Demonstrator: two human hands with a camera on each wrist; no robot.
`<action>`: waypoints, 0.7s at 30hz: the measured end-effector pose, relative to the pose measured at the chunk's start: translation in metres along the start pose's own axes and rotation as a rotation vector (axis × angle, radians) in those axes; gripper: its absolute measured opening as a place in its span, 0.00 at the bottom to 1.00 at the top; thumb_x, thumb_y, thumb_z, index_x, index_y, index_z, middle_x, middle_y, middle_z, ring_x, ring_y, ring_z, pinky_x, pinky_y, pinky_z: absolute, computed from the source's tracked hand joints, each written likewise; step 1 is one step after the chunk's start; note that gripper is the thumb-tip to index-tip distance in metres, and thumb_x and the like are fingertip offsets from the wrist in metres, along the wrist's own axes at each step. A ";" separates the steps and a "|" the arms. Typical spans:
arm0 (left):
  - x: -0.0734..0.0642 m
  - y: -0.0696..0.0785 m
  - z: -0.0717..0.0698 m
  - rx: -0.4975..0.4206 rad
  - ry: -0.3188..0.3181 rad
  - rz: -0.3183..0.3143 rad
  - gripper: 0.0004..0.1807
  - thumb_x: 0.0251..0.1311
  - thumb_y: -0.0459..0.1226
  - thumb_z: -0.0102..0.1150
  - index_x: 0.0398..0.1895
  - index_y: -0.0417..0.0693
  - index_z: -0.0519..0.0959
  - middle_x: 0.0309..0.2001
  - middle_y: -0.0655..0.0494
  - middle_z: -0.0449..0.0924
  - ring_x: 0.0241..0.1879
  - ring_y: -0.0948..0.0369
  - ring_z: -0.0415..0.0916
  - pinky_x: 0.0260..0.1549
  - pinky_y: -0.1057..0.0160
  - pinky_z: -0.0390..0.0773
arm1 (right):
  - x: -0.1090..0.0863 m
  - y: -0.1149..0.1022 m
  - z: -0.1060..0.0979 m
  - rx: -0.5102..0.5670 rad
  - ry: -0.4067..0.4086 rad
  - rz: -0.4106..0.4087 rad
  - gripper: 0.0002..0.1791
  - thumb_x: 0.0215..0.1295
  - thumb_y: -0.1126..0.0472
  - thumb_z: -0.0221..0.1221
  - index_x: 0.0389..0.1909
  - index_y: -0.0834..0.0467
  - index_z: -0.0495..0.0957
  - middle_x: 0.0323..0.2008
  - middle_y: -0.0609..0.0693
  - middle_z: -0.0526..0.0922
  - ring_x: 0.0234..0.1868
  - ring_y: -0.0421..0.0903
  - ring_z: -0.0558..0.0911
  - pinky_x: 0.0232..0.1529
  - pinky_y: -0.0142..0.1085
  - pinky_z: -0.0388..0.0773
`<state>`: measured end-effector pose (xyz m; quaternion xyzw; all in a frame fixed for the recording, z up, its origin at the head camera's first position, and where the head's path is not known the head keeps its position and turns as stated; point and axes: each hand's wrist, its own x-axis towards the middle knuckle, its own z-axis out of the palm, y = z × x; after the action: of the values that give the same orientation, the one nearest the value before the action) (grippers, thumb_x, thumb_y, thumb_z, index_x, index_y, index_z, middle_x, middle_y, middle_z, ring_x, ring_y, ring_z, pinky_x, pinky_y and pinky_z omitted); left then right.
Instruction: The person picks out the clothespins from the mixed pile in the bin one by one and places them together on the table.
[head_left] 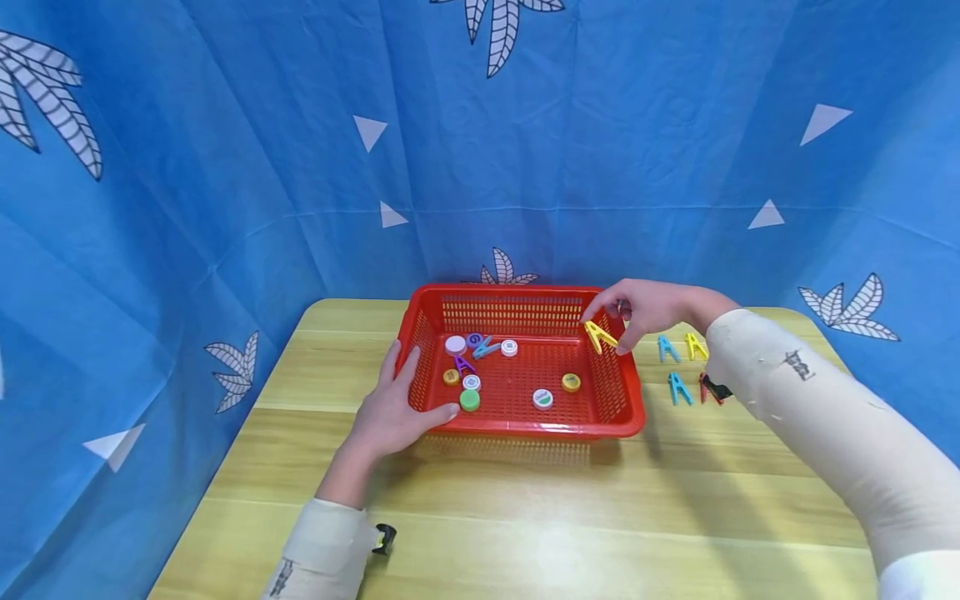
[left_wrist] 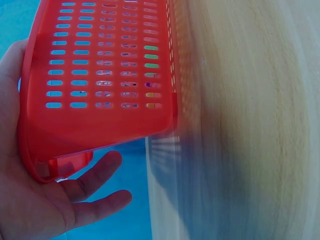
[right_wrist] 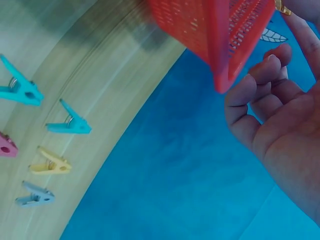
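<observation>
A: What's the biggest thing round the work?

B: Blue cloth (head_left: 600,125) behind, then the wooden table (head_left: 487,500), and on it a red basket (head_left: 517,428) with its long side running left to right

A: And the hands?

B: The left hand (head_left: 386,417) is spread at the basket's near left corner, fingers fairly straight, resting against the rim. The right hand (head_left: 648,308) pinches a yellow clothespin (head_left: 595,332) between thumb and fingers at the basket's other end

A: So where does that clothespin lie from each hand?

B: Just left of the right hand's palm, at the fingertips, and well to the right of the left hand. The right is plainly nearer. I'd say what matters most is that it sits within the basket's right end, inside the rim line; its height over the floor I can't tell

A: Which way does it point?

B: Its joined end aims away and leftward, its legs splay back toward the thumb, so the long axis slants across the basket

A: Anything smaller?

B: A purple clothespin (head_left: 460,362) toward the left end and, smaller yet, a green cap (head_left: 469,401) by the left thumb
</observation>
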<state>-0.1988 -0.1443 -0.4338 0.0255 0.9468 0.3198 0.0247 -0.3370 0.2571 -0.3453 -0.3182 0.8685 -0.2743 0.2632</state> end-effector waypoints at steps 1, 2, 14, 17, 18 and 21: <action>0.000 0.000 0.000 -0.001 0.000 -0.001 0.67 0.42 0.66 0.72 0.82 0.56 0.46 0.79 0.55 0.35 0.67 0.46 0.58 0.43 0.45 0.82 | -0.001 0.000 -0.001 0.006 0.001 0.005 0.30 0.50 0.68 0.75 0.57 0.53 0.82 0.38 0.61 0.75 0.35 0.53 0.71 0.29 0.40 0.74; 0.000 0.000 -0.001 -0.002 0.000 -0.001 0.67 0.42 0.65 0.72 0.82 0.56 0.46 0.79 0.55 0.34 0.67 0.46 0.58 0.43 0.45 0.82 | -0.001 0.001 -0.001 0.013 0.001 0.011 0.30 0.50 0.67 0.75 0.57 0.53 0.82 0.39 0.61 0.75 0.36 0.54 0.71 0.29 0.40 0.74; 0.000 0.001 -0.001 0.002 -0.003 0.000 0.66 0.43 0.64 0.72 0.82 0.56 0.46 0.80 0.54 0.33 0.68 0.44 0.57 0.43 0.44 0.82 | -0.016 0.013 -0.003 0.035 0.034 0.064 0.31 0.49 0.65 0.76 0.57 0.54 0.81 0.43 0.58 0.75 0.42 0.56 0.70 0.33 0.42 0.75; 0.000 0.001 -0.001 0.002 -0.007 0.002 0.66 0.43 0.64 0.73 0.82 0.56 0.45 0.80 0.54 0.33 0.68 0.44 0.56 0.43 0.44 0.82 | -0.023 0.016 -0.003 0.035 0.049 0.080 0.32 0.49 0.65 0.77 0.59 0.55 0.80 0.40 0.57 0.73 0.40 0.56 0.69 0.32 0.42 0.75; -0.001 0.001 -0.001 -0.001 -0.008 0.001 0.66 0.43 0.64 0.73 0.82 0.56 0.45 0.80 0.54 0.33 0.68 0.44 0.56 0.43 0.44 0.82 | -0.025 0.016 -0.004 0.032 0.054 0.082 0.32 0.49 0.64 0.77 0.59 0.55 0.80 0.40 0.56 0.72 0.40 0.55 0.69 0.32 0.42 0.75; 0.000 0.001 -0.001 -0.003 -0.010 -0.003 0.67 0.43 0.64 0.73 0.82 0.55 0.46 0.80 0.53 0.34 0.68 0.44 0.56 0.43 0.44 0.82 | -0.033 0.021 -0.005 0.027 0.065 0.088 0.33 0.50 0.64 0.76 0.60 0.55 0.80 0.39 0.56 0.70 0.39 0.54 0.68 0.31 0.42 0.73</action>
<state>-0.1984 -0.1435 -0.4325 0.0257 0.9463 0.3208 0.0299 -0.3265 0.2953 -0.3458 -0.2672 0.8859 -0.2843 0.2508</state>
